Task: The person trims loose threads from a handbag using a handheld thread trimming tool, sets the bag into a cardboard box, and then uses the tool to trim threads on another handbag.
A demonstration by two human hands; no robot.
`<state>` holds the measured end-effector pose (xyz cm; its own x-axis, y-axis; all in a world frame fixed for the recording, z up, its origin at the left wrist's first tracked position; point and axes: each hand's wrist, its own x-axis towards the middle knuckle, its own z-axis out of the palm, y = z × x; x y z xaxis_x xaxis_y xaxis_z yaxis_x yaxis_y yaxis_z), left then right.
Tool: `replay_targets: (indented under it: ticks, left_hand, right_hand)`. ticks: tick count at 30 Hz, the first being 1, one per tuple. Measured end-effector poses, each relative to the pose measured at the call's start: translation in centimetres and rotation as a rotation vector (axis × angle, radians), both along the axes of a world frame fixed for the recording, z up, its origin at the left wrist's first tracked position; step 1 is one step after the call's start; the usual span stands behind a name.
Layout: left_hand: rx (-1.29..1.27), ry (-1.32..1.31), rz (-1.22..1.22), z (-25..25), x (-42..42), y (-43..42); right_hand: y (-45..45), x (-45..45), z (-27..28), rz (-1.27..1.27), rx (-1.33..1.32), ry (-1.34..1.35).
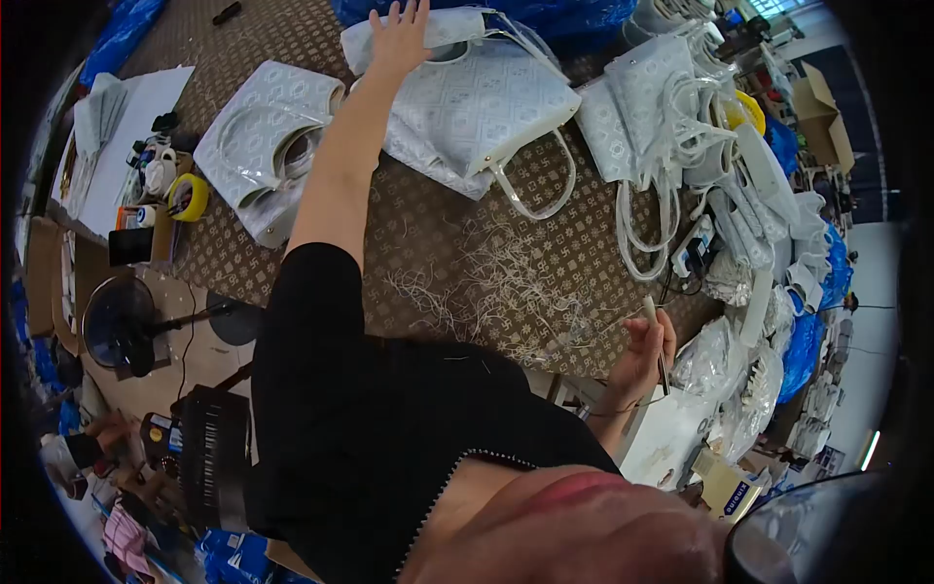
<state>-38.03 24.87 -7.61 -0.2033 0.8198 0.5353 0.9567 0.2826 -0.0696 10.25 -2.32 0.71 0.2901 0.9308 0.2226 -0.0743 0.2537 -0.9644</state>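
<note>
My left hand lies with its fingers spread on the top edge of a white patterned handbag, which rests on its side. A looped white handle of that bag hangs toward me. At the right, my right hand is closed around a slim pen-shaped tool, pale at its upper end and dark lower down. A thin cord runs near this hand. Loose white thread scraps lie across the brown patterned table cover between my hands.
Another white handbag lies to the left, and several more are piled at the right. Yellow tape sits near the left edge. Blue plastic lies at the back. A fan stands below left.
</note>
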Motion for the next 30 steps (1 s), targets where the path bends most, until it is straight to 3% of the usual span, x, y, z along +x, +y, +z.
replay_targets:
  ticks: [7, 9, 11, 15, 19, 23, 26, 28, 30]
  left_hand:
    - [-0.057, -0.066, -0.160, 0.3, 0.4, 4.1]
    - [0.044, -0.302, -0.133, 4.3, 0.1, 0.8]
    - [0.040, -0.272, 0.000, 8.9, 0.0, -3.4]
    - [0.114, -0.382, -0.019, 14.5, -0.6, -12.2]
    - [0.201, -0.615, -0.020, 18.1, -1.0, -18.9]
    - [0.294, -0.690, 0.080, 19.9, -0.9, -22.8]
    - [0.475, -0.746, 0.084, 19.0, -0.2, -23.5]
    - [0.821, -1.145, -0.199, 17.7, -0.4, -23.4]
    - [0.922, -1.248, -0.195, 18.1, 1.1, -24.2]
  right_hand:
    - [0.0, -0.2, 0.6, -0.007, -0.001, -0.042]
    - [0.0, 0.7, 0.2, -0.048, -0.029, -0.032]
    - [0.3, 1.5, 0.2, -0.036, -0.023, 0.006]
    - [1.5, 3.2, 0.0, -0.055, 0.030, 0.024]
    - [2.3, 4.2, 0.8, -0.033, 0.045, 0.037]
    - [2.9, 5.6, 0.7, -0.018, 0.092, 0.005]
    - [3.3, 6.4, 0.0, 0.001, 0.077, 0.049]
    - [3.3, 6.5, 0.0, 0.021, 0.061, 0.074]
    - [3.4, 6.7, 0.0, 0.030, 0.046, 0.095]
